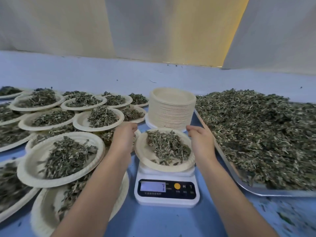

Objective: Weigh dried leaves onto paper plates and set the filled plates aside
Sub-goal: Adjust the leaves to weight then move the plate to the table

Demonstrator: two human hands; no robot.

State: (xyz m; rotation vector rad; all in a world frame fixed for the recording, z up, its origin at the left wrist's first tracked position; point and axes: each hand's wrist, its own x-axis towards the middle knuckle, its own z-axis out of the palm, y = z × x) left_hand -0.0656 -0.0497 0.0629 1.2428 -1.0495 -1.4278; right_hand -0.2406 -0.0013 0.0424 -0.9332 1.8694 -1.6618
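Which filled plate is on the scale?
The plate between left hand and right hand, on the scale; the other filled plates lie overlapping on the table to the left.

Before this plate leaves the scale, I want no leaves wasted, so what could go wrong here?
1. The leaves heap toward the far right side of the plate, so it may tip and spill when the left hand and right hand lift it.
2. The filled plates on the left overlap in a crowded pile; another set on top could slide.
3. The stack of empty plates stands just behind the hands and could be knocked.
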